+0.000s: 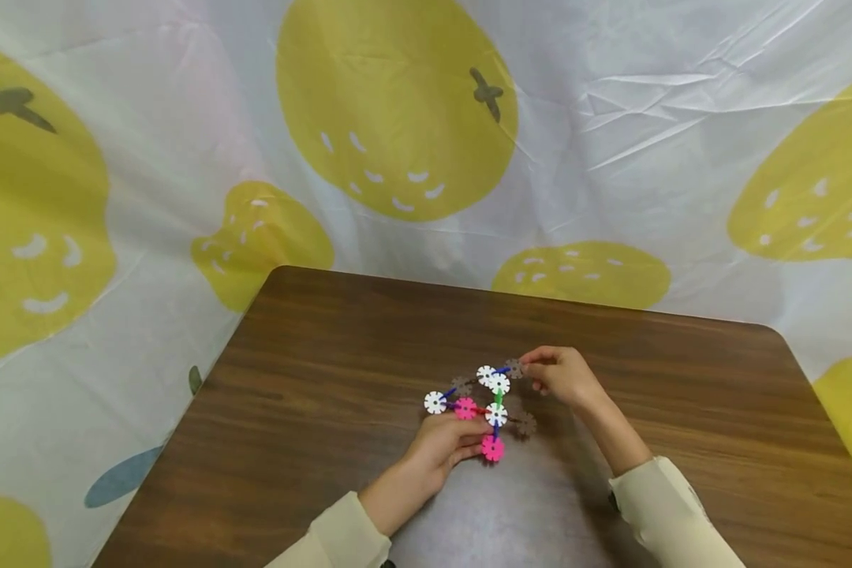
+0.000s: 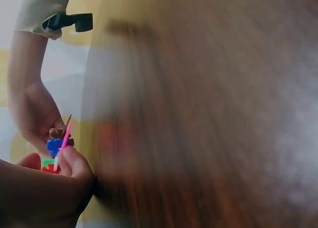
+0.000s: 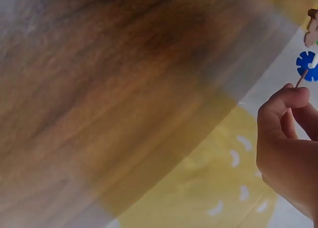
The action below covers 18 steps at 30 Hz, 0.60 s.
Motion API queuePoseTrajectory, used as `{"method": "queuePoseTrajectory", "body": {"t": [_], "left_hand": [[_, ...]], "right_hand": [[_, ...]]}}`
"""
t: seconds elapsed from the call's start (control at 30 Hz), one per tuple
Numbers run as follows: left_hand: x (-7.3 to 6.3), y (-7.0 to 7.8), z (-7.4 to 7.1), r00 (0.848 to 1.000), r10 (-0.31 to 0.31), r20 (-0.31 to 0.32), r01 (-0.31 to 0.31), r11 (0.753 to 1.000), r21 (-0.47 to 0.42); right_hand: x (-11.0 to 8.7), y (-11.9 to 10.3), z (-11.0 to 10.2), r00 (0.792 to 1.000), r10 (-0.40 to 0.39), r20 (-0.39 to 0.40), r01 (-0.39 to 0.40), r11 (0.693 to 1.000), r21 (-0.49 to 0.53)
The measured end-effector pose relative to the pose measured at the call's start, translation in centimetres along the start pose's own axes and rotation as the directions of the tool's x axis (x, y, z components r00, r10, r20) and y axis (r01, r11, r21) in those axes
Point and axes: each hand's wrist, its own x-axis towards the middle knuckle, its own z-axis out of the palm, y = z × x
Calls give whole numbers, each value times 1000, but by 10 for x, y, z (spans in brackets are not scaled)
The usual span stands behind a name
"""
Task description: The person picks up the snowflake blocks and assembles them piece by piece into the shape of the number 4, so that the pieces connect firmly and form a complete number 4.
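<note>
Notched plastic snowflake discs, slotted together into a branching chain, span the space between both hands in the head view. White, pink, brown, blue and green discs make up this disc chain (image 1: 496, 414). My left hand (image 1: 443, 450) grips the chain from below, close to a pink disc (image 1: 493, 449). At the far upper end, my right hand (image 1: 561, 375) pinches a brown disc (image 1: 514, 368) between thumb and fingertips. In the right wrist view that brown disc shows edge-on, joined to a blue disc (image 3: 307, 65). The left palm hides part of the chain.
A dark wooden table (image 1: 341, 339) lies under the hands, its far corners rounded. Behind it and on the left hangs a white cloth (image 1: 653, 158) printed with large yellow fruit. A black strap (image 2: 67, 22) sits at the right cuff in the left wrist view.
</note>
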Motion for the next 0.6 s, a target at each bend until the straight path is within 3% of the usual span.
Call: {"method": "queuePoseTrajectory", "body": {"t": [0.13,0.27,0.33,0.4,0.47,0.5,0.57,0.6], "left_hand": [[-8,1,-3,1000,-3,20,2,1000,19],[-16,2,-7,999,49,18,-51,988,145],[-18,4,-9,996,85,8,-84,963,255],[-22,8,-12,994,105,12,-102,921,376],[-25,12,-14,992,121,34,-120,845,521],[-27,13,-15,990,129,49,-133,792,596],[-30,14,-15,983,151,102,-177,654,736],[-32,14,-15,976,170,140,-212,552,806]], "right_hand": [[4,2,3,1000,12,8,-11,999,-32],[7,5,8,999,22,23,-22,999,-30],[7,7,9,1000,23,21,-23,1000,-21],[6,7,10,1000,23,17,-23,1000,-14],[6,8,10,1000,28,9,-28,999,-17],[6,9,10,999,31,7,-31,999,-20],[6,11,11,999,33,5,-33,999,-29],[7,13,11,999,35,5,-34,999,-33]]}}
